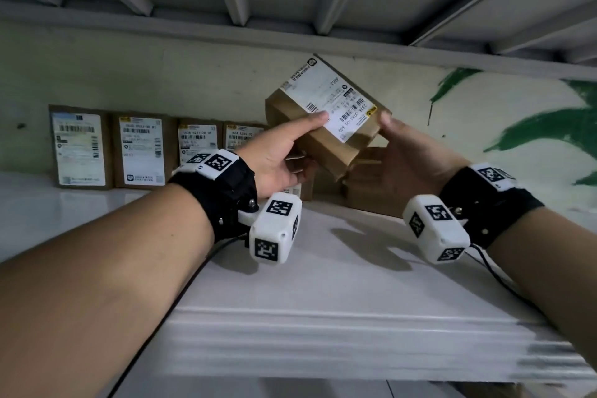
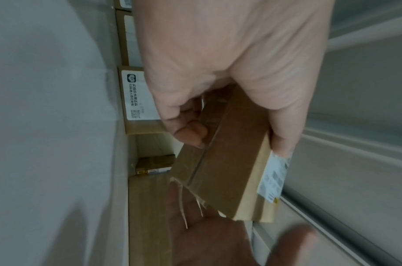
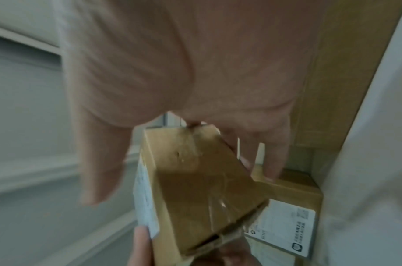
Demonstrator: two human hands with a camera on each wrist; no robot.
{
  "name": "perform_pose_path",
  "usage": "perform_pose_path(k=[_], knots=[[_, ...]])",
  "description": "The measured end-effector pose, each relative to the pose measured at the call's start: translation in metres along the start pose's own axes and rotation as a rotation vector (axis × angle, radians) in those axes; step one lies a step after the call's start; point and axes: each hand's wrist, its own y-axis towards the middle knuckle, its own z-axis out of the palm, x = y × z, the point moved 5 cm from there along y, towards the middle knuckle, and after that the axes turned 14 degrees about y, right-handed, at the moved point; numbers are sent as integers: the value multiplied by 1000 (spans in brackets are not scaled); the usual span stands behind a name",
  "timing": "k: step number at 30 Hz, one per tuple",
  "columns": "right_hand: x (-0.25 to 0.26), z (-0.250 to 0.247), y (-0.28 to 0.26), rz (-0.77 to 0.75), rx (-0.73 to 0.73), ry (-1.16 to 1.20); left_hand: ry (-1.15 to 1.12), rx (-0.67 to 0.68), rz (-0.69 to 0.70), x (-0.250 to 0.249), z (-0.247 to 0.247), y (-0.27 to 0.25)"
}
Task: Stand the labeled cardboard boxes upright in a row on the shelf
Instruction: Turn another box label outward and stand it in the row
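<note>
Both hands hold one labeled cardboard box in the air above the shelf, tilted so its white label faces the head camera with its top corner toward 1 o'clock. The left hand pinches the box's near left end, thumb flat on the label's edge and fingers curled under, as the left wrist view shows. The right hand clasps the opposite corner at 3 o'clock, thumb on the front edge and fingers behind. Gripping two ends probably lets the person turn the box until the label reads upright before setting it down.

At 9 o'clock from the held box, a row of standing boxes leans against the back wall, labels forward; the free slot lies at the row's right end, partly hidden behind the left hand. Directly beneath the held box, at 6 o'clock, more boxes lie flat in a pile.

The box is plain brown corrugated card, a flat rectangular slab with crisp edges, sealed by glossy clear tape that wrinkles at one end. The label is smooth paper with barcodes. The shelf is glossy white
</note>
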Motion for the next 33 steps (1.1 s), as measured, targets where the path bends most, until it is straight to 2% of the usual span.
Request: perform_pose_path(k=[4, 8, 12, 15, 19, 21, 24, 27, 30, 33], knots=[[3, -5, 5, -33, -153, 1, 17, -7, 18, 2, -4, 4], [2, -10, 2, 29, -238, 37, -68, -99, 62, -2, -18, 8], [1, -12, 2, 49, -279, 52, -18, 28, -20, 4, -14, 5], [6, -15, 1, 4, -302, 79, 71, 75, -51, 8, -7, 1], [16, -12, -1, -96, -277, 120, -8, 20, 21, 1, -9, 2], [15, -8, -1, -89, -231, 80, -51, -18, 53, -1, -13, 4], [5, 1, 2, -32, -135, 15, -51, -29, 79, 0, -15, 4], [-3, 3, 2, 67, -141, 80, -58, -77, 124, -1, -15, 6], [-6, 3, 0, 189, -96, 49, -59, -154, 166, -4, -15, 4], [-5, -2, 3, 193, -128, 22, -62, -152, 159, -6, -16, 2]])
